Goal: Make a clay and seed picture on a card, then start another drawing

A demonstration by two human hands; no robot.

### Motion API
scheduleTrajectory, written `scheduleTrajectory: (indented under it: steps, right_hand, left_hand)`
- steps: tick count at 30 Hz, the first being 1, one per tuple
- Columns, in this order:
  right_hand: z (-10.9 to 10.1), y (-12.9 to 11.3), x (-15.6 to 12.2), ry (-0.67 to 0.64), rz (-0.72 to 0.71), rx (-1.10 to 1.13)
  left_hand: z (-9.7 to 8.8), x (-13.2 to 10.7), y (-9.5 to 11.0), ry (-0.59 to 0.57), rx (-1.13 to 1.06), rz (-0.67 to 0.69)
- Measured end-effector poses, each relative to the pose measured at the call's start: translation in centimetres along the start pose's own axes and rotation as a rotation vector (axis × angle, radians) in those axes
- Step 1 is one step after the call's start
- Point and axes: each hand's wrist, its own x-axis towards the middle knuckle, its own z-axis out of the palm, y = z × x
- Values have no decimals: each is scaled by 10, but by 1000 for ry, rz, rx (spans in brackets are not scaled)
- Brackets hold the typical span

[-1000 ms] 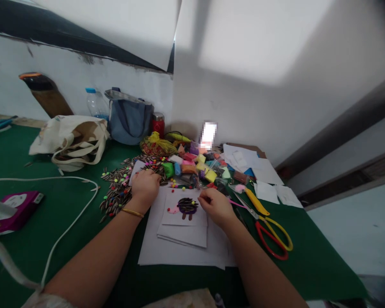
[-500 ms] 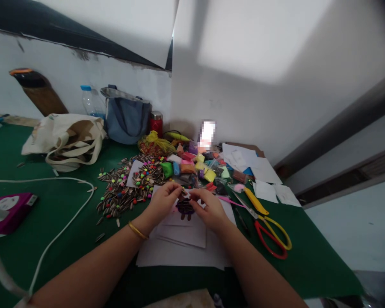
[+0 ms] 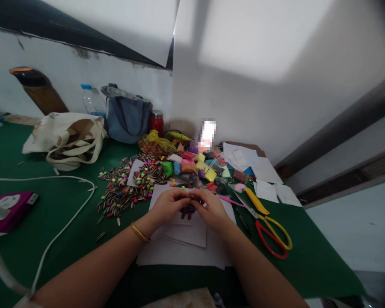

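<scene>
Head camera, nearest first: a white cord (image 3: 19, 178) curved over the green desk (image 3: 308, 265) beside the left forearm, where a swinging elbow might have snagged it. Large white sheets (image 3: 167, 257) lay beneath smaller white cards (image 3: 188, 238) whose edges did not line up; a dragging wrist could have slid the stack and the work with it. On the top card was the small figure (image 3: 186, 216), dark purple with two brown legs, mostly covered from sight by fingers. Above it the left hand (image 3: 167, 206) and right hand (image 3: 212, 208) were together, fingertips meeting; whether they pinched anything could not be told. The chief risk seemed to sit there: too firm a press might have dented or shifted the figure, and with the view blocked, a part could have gone on crooked unnoticed. Scissors (image 3: 254, 214) lay near the right forearm, blades toward the papers, so a blind reach might have met them. Left of the papers, loose seeds (image 3: 118, 192) mixed with coloured beads could have scattered at a careless brush. Beyond, bunched packets (image 3: 189, 167) looked likely to topple if one were tugged out.
</scene>
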Motion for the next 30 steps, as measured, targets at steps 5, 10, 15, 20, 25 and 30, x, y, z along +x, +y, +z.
scheduleTrajectory:
  steps: [5, 10, 15, 20, 25, 30]
  right_hand:
    - [-11, 14, 1, 18, 136, 89]
    - [-27, 20, 1, -220, 145, 105]
    - [-30, 14, 1, -291, 191, -27]
    - [-25, 7, 2, -275, 131, -238]
    - [-22, 5, 2, -316, 123, -328]
    - [-20, 5, 3, -325, 120, -359]
  left_hand:
    - [-8, 4, -10, 159, 163, 42]
    - [-21, 12, -21, 241, 313, 91]
    - [-28, 17, -28, 284, 333, 35]
    - [-30, 19, -34, 271, 389, 44]
    - [-31, 18, -33, 257, 398, 47]
    - [-31, 18, -33, 253, 397, 45]
